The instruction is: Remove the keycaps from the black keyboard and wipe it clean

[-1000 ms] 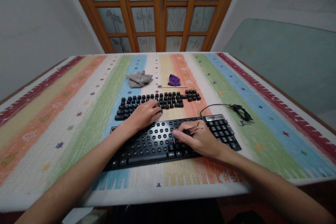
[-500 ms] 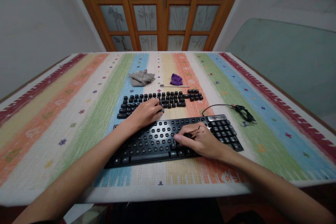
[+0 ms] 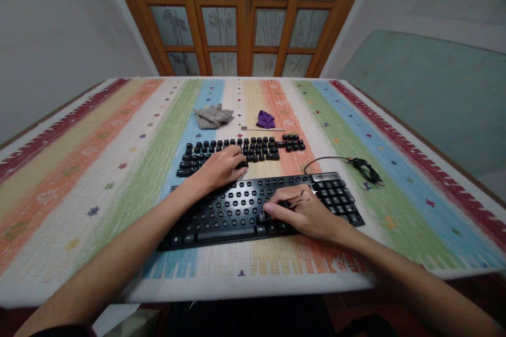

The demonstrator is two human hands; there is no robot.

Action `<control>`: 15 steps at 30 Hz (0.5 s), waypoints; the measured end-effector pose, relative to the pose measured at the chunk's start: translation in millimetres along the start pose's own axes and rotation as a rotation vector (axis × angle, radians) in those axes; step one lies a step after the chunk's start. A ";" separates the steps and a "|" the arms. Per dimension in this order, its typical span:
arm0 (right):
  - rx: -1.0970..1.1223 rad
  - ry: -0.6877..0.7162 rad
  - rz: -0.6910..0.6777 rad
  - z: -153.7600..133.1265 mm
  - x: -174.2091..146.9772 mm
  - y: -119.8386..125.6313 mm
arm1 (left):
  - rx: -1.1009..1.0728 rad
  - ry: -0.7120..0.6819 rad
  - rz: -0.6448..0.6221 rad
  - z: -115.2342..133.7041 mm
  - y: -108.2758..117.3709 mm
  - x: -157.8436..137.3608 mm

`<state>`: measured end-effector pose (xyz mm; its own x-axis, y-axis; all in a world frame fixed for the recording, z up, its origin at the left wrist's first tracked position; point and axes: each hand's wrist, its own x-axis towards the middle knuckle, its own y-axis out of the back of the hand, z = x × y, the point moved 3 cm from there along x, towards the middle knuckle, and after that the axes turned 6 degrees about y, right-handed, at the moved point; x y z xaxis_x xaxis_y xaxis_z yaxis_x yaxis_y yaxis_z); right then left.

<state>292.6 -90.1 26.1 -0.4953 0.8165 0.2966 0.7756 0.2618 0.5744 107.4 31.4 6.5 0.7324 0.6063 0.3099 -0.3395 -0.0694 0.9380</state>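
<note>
A black keyboard (image 3: 237,202) lies lengthwise, left to right, on a striped tablecloth (image 3: 130,179), right end slanting slightly away from the person. Directly above it, right of middle, the nearer right hand (image 3: 300,208) is closed around a small dark object (image 3: 283,204). The left hand (image 3: 223,167) curls over loose keys (image 3: 245,141) just beyond; its grip is unclear.

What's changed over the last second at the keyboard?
The right hand, gripping a mostly hidden dark tool, has dipped slightly toward the near edge of the keyboard. I see nothing newly grasped or released. The left hand stays at the loose keys; keyboard, cable, grey cloth, purple cloth and toothbrush lie as before.
</note>
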 end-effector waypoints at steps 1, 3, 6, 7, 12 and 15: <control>0.003 0.001 0.000 0.6 -0.4 0.1 | 0.003 0.003 0.000 -0.3 0.1 0.0; 0.014 0.002 0.004 1.3 -0.7 0.3 | 0.003 0.010 -0.005 -0.7 0.2 0.4; 0.030 0.004 0.014 0.4 -0.3 0.0 | -0.006 0.016 -0.011 -0.8 1.6 1.5; 0.035 0.002 0.016 -0.2 -0.2 -0.2 | -0.011 0.018 -0.007 -0.6 3.1 1.4; 0.069 -0.008 0.028 -0.6 -2.5 -1.0 | -0.047 0.058 0.043 1.7 17.0 -11.5; 0.064 -0.019 0.025 1.6 -6.6 -1.4 | -0.115 0.094 0.022 3.5 24.6 -30.1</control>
<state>295.4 -95.1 22.1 -0.4682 0.8328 0.2953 0.8113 0.2727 0.5172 79.1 8.7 20.8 0.6669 0.6778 0.3095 -0.4242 0.0039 0.9056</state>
